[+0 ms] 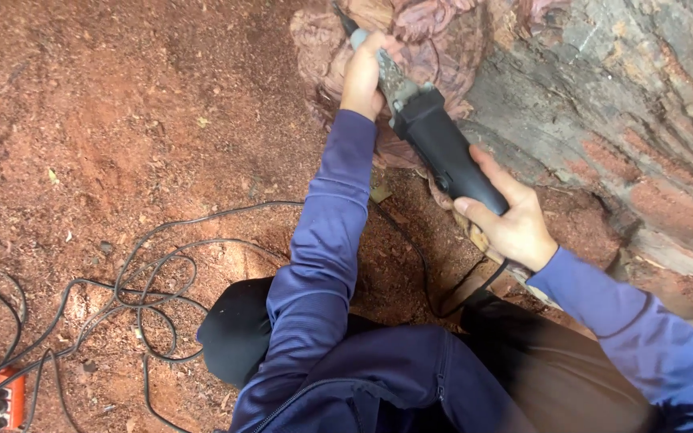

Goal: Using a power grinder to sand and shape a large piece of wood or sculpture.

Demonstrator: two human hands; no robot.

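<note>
Upper centre of frame: left hand [364,76] gripped the front handle of a black power grinder [435,136]; right hand [511,220] clasped its body, against carved reddish wood [435,40].

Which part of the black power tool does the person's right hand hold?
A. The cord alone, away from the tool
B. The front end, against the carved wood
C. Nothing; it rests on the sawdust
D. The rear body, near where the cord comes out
D: the right hand wraps the rear of the black power tool, while the left hand holds the front end by the carved wood.
</note>
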